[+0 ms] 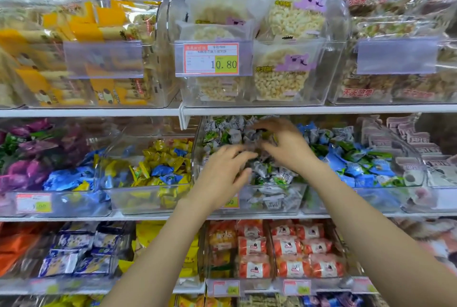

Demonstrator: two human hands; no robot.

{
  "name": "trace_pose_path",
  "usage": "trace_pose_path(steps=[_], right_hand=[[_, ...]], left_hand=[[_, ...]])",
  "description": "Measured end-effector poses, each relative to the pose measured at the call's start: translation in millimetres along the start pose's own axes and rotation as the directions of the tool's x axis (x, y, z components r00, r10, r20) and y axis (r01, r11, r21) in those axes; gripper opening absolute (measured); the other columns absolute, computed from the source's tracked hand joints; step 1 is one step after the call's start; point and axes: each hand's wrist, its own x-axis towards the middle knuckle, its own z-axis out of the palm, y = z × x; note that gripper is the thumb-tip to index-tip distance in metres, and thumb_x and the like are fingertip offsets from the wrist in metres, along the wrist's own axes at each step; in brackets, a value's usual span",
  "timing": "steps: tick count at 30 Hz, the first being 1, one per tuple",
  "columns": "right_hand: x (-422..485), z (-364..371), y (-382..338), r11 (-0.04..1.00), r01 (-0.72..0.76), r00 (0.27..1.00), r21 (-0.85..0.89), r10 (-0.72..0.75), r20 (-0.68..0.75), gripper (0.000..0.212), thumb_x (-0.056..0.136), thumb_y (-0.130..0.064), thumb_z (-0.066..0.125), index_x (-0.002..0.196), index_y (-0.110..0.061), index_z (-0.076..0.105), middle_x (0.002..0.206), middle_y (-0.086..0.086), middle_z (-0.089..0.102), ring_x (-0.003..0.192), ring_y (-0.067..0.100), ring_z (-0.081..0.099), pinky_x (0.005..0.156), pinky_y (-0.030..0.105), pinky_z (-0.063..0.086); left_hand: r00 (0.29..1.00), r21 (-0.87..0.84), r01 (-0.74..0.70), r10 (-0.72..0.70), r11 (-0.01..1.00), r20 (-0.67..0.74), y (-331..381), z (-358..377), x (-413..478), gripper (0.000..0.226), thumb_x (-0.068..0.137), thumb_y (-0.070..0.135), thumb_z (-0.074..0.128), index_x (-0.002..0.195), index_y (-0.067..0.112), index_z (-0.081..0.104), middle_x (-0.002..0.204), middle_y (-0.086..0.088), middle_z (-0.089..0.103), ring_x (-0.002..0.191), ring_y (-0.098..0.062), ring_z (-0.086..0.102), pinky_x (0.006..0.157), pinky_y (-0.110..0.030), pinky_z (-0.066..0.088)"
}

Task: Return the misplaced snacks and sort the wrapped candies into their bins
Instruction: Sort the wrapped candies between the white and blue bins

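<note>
Both hands are in one clear bin (272, 199), just right of centre frame on the middle shelf (99, 217). It's heaped with grey-and-white wrapped candies (262, 170), with some green ones mixed in. The left hand (222, 173) lies on the pile from the lower left, fingers bent over the wrappers. The right hand (289, 146) comes in from the right a bit higher, fingers and thumb curved toward each other. Honestly it's all motion blur where the two hands meet, so I can't tell if either one has actually got hold of a candy.

That row has five bins that I can count:
- purple and blue candies (29, 158) at the far left
- yellow candies (160, 158) with a few blue ones among them
- the bin with the hands in it
- blue and green candies (358, 163)
- mauve packs (415, 143) at the right edge

The upper shelf has three bigger bins: yellow-wrapped bars (86, 30) at the left, round puffed rice cakes (294, 17) in the centre, and nut bars (395, 27) at the right. I can only read one price tag (211, 59), which says 10.80 and is on the rice cake bin.

Below the arms there are orange-and-white packs (304, 252) in two bins side by side.
</note>
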Motion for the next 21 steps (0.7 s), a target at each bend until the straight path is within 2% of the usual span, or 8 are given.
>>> trace_pose_path(steps=[3,5,9,11,14,18,19,21], right_hand=[[-23,-11,19,0.99,-0.022,1.0,-0.14,0.024,0.014,0.045,0.095,-0.034,0.051,0.139,-0.024,0.048,0.148,0.003,0.042,0.137,0.027,0.035,0.109,0.042,0.035],[-36,-11,28,0.985,-0.032,0.988,-0.171,0.057,0.142,0.05,0.098,-0.037,0.046,0.144,-0.021,0.04,0.153,0.004,0.033,0.142,0.025,0.027,0.113,0.039,0.031],[-42,-14,33,0.994,-0.05,0.979,-0.094,0.068,0.193,0.052,0.1,-0.04,0.038,0.146,-0.017,0.036,0.155,0.003,0.028,0.146,0.021,0.016,0.116,0.038,0.023],[-43,-16,36,0.996,-0.075,0.975,-0.048,0.084,0.206,0.051,0.101,-0.04,0.035,0.147,-0.017,0.034,0.156,0.002,0.027,0.147,0.019,0.014,0.116,0.038,0.022],[-46,-16,43,0.996,-0.09,0.973,0.005,0.087,0.214,0.054,0.1,-0.042,0.031,0.147,-0.017,0.033,0.157,0.001,0.025,0.147,0.017,0.012,0.117,0.035,0.019],[-52,-15,42,0.989,-0.118,0.978,0.086,0.101,0.184,0.053,0.101,-0.04,0.028,0.149,-0.017,0.028,0.157,0.0,0.023,0.147,0.015,0.011,0.115,0.027,0.014],[-53,-13,41,0.985,-0.132,0.979,0.111,0.113,0.169,0.053,0.102,-0.038,0.027,0.15,-0.016,0.026,0.158,0.001,0.022,0.147,0.014,0.011,0.114,0.024,0.012],[-54,-8,39,0.975,-0.172,0.977,0.141,0.151,0.149,0.054,0.103,-0.037,0.025,0.151,-0.015,0.021,0.159,0.002,0.019,0.147,0.014,0.011,0.114,0.022,0.01]], left_hand=[[0.922,-0.007,0.032,-0.027,0.999,0.386,10,12,34,0.045,0.1,0.053,0.03,0.143,0.042,0.036,0.159,0.003,0.018,0.145,-0.019,0.013,0.117,-0.05,0.012],[0.866,0.105,0.04,-0.087,0.994,0.493,5,21,45,0.045,0.097,0.06,0.028,0.136,0.046,0.044,0.162,0.007,0.004,0.148,-0.017,0.002,0.116,-0.055,-0.002],[0.933,0.284,0.106,-0.195,0.953,0.304,-19,25,47,0.028,0.097,0.045,0.042,0.12,0.04,0.057,0.161,0.007,0.008,0.148,-0.016,0.004,0.117,-0.056,-0.001],[0.95,0.386,0.166,-0.253,0.908,0.186,-33,20,48,0.031,0.095,0.04,0.046,0.124,0.034,0.055,0.16,0.001,0.016,0.148,-0.021,0.006,0.117,-0.056,0.003],[0.935,0.466,0.225,-0.324,0.855,0.143,-44,14,49,0.04,0.095,0.04,0.048,0.133,0.026,0.05,0.158,-0.007,0.018,0.147,-0.027,0.004,0.116,-0.053,0.002],[0.989,0.32,0.12,-0.086,0.94,-0.12,-14,23,61,0.038,0.092,0.032,0.056,0.123,0.011,0.056,0.147,-0.019,0.035,0.138,-0.038,0.028,0.109,-0.056,0.029],[0.995,0.238,0.042,-0.018,0.97,-0.102,-3,28,67,0.042,0.093,0.036,0.053,0.129,0.014,0.052,0.151,-0.015,0.032,0.14,-0.036,0.027,0.111,-0.053,0.028],[0.989,0.124,-0.058,0.04,0.991,0.144,13,40,77,0.058,0.097,0.049,0.041,0.148,0.022,0.032,0.159,-0.003,0.018,0.146,-0.026,0.014,0.117,-0.049,0.017]])
